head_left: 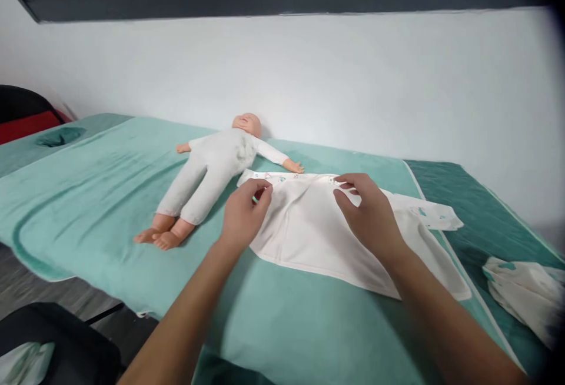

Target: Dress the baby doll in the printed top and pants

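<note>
A white baby shirt (309,226) with small printed figures on its trim and cuff lies spread on the green bed cover. At its upper left edge, my left hand (245,211) is closed in a pinch on the cloth, thumb and forefinger together. My right hand (368,211) is over the shirt's upper edge, thumb and forefinger apart, other fingers curled; no cloth shows gripped there. Beyond my left hand, a baby doll (216,158) with a white cloth body lies on its back. Its outstretched hand is close to the shirt's upper edge.
The green-covered bed (110,196) runs along a white wall (353,79) below a dark window frame. At the right lies a crumpled white cloth (525,294) with green print. A black chair or bag (62,344) stands at the lower left, with a red-and-black object (26,120) behind.
</note>
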Demonstrator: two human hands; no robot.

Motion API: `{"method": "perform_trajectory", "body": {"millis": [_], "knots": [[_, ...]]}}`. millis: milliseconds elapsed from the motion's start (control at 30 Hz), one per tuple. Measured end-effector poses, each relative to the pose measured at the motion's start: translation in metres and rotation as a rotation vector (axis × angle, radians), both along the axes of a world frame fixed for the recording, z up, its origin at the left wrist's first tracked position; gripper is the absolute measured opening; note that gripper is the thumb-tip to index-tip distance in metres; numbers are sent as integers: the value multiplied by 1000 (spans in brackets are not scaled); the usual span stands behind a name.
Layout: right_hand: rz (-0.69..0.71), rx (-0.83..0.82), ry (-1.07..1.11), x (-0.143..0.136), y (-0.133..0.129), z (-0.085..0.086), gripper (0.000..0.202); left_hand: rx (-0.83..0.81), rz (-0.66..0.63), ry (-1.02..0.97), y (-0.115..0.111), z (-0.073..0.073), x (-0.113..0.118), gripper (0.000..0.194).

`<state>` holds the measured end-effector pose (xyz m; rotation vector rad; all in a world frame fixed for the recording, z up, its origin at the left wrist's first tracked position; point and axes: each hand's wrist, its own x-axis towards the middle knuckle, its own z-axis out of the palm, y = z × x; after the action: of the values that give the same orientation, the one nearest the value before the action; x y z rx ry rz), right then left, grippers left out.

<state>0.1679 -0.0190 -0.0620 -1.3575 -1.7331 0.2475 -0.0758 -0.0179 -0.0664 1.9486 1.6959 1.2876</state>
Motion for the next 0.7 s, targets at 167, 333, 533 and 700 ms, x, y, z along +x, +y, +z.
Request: {"method": "perform_trajectory", "body": {"millis": [167, 333, 533, 700], "knots": [[183, -104, 179, -89, 88, 27, 40, 52, 207, 100, 6, 33, -95, 26], [147, -340, 75, -167, 212, 22, 69, -241, 369, 95, 41, 21, -188, 50], [80, -608, 80, -212, 283, 11, 88, -631, -61, -448, 75, 2, -220, 55], [235, -741, 171, -216, 287, 11, 73, -733, -241, -820, 87, 6, -197, 44]]}}
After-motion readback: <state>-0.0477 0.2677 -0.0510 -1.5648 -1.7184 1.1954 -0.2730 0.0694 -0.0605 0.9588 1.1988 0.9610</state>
